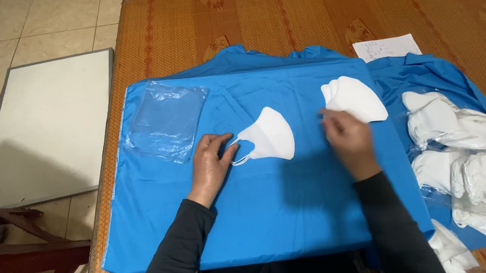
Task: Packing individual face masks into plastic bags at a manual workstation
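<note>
Even indoor light, soft shadows

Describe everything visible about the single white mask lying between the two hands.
The single white mask is a folded, fan-shaped face mask of soft, non-woven-looking fabric, clean and unwrinkled. It lies flat on the blue cloth, curved edge up and to the right, thin white ear loops trailing at its lower left. The left hand rests beside it, fingertips at the loops; whether they pinch a loop cannot be told. The right hand is apart from it, at a small stack of like masks.
</note>
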